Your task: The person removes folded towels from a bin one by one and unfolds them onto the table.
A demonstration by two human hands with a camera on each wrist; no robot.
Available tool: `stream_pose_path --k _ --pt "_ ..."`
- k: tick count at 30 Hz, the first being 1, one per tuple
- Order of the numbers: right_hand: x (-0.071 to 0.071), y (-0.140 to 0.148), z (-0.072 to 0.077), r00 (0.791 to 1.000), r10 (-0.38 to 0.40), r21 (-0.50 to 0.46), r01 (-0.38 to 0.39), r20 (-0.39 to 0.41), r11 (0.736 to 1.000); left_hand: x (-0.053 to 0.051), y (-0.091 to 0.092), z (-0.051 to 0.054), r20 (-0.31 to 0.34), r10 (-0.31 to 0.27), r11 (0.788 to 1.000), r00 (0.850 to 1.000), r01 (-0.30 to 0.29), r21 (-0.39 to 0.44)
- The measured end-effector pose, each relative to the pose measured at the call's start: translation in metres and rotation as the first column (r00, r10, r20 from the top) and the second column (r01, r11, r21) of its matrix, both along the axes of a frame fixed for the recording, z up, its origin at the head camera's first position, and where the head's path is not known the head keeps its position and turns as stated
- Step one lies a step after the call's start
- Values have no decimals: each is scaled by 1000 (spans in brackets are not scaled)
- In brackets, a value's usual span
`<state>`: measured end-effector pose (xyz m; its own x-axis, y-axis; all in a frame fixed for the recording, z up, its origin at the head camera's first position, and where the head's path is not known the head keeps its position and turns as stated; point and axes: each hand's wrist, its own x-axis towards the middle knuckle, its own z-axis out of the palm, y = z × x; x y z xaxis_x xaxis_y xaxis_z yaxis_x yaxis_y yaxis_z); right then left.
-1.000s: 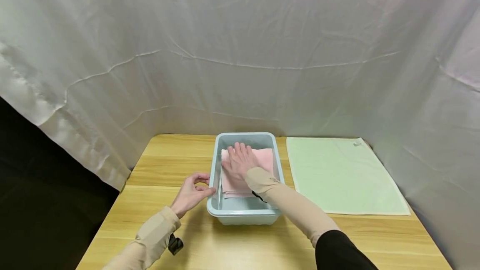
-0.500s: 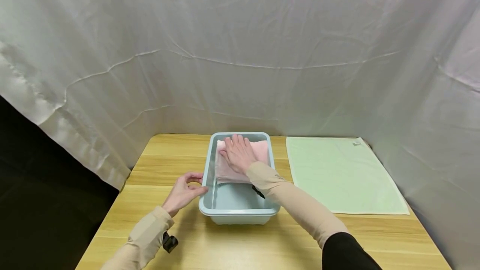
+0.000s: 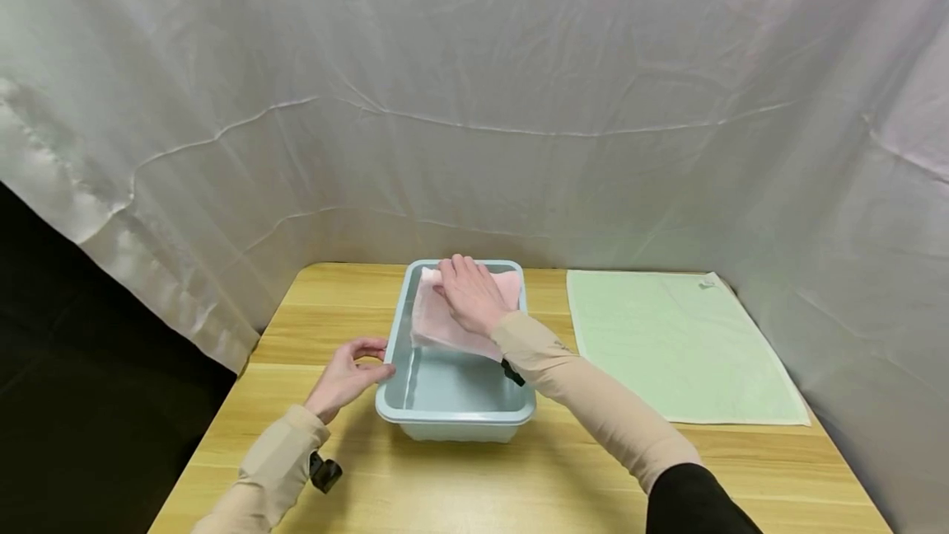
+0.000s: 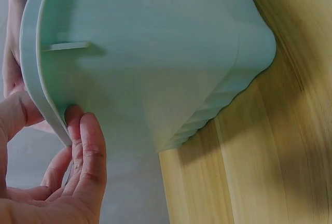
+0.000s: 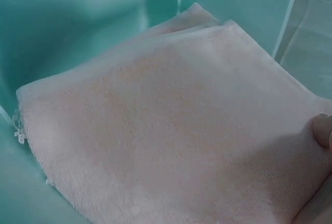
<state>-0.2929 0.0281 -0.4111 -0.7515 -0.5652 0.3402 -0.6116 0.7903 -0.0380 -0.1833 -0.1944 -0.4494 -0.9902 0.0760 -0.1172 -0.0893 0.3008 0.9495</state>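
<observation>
Pink cloth (image 3: 437, 324) tilts in the far half of the blue tub (image 3: 455, 417), gripped by the right hand (image 3: 472, 297), while the left hand (image 3: 346, 373) pinches the tub's left rim (image 4: 30, 53) and a green towel (image 3: 675, 348) lies spread on the table (image 3: 304, 336).

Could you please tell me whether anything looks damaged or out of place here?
Only a small flaw: in the right wrist view, loose white threads stick out from the edge of the folded pink cloth, suggesting slight fraying.

The wood-grain table (image 3: 460, 489) carries a light-blue tub (image 3: 455, 417) and, right of it, a flat pale-green cloth (image 3: 675, 344).
</observation>
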Motion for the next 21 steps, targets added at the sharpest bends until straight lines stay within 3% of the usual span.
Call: stream_pose_path --k 5,10,14,21 --pt "3 1 14 997 78 -86 -77 6 993 -1 -10 1 6 14 1000 1000 -14 -15" --pt "4 2 30 987 158 -207 -147 34 967 -3 -21 2 -2 23 999 1000 -23 -44" --pt "6 2 43 975 197 -332 -153 104 931 -4 -33 4 -14 25 998 1000 -26 -62" --pt "7 2 67 955 246 -545 -119 165 830 -4 -57 4 -37 37 994 999 -41 -106"
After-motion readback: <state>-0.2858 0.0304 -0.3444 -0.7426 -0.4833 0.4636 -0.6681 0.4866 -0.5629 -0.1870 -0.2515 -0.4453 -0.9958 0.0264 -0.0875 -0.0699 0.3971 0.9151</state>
